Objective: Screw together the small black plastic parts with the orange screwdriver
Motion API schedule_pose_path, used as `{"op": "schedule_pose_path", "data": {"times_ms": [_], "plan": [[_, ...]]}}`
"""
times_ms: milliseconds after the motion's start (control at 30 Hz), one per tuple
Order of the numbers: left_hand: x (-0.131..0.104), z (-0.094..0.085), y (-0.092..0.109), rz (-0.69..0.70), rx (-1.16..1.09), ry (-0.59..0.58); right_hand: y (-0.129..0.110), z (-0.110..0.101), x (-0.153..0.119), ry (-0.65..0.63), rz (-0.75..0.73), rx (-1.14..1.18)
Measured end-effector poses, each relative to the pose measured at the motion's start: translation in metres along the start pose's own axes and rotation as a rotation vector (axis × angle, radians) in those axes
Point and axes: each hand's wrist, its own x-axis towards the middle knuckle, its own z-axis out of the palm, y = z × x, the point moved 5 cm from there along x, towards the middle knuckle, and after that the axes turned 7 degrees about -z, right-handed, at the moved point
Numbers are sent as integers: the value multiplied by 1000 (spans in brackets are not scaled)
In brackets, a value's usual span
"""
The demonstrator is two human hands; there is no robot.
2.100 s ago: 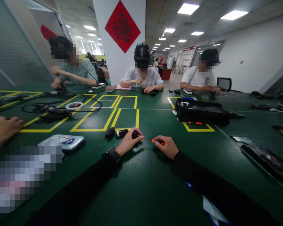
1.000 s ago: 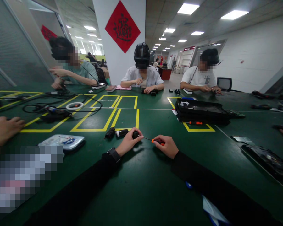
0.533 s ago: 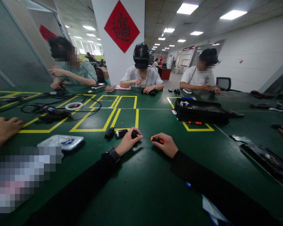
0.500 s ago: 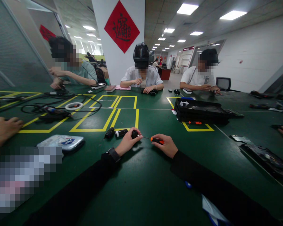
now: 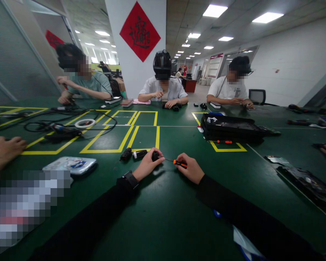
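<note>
"As your eye travels from the left, what lies first?"

"A glossy, pale-blue, flat rectangular case on the smooth dark-green desk; then a rounded black piece and a black cylinder with a white band."

"And the hands?"

"The left hand has its fingers clamped on a small round black part, just right of that cylinder. An orange-and-black screwdriver points its thin metal shaft there; I can't tell whether they touch. The right hand has its fingers wrapped round the handle."
</note>
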Motion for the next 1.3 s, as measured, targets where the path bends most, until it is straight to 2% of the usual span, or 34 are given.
{"op": "schedule_pose_path", "data": {"times_ms": [200, 500, 800, 933, 1300], "plan": [[0, 0, 2, -3, -4, 7, 3, 0, -1, -21, 19, -109], [0, -1, 2, -15, -23, 13, 1, -3, -1, -3, 29, -101], [-1, 0, 3, 46, 62, 4, 2, -1, 0, -41, 37, -86], [-1, 0, 3, 28, 83, 24, 1, 2, 0, -73, 14, -119], [1, -2, 0, 12, 28, 30, 2, 0, 0, -29, -3, -126]]}}
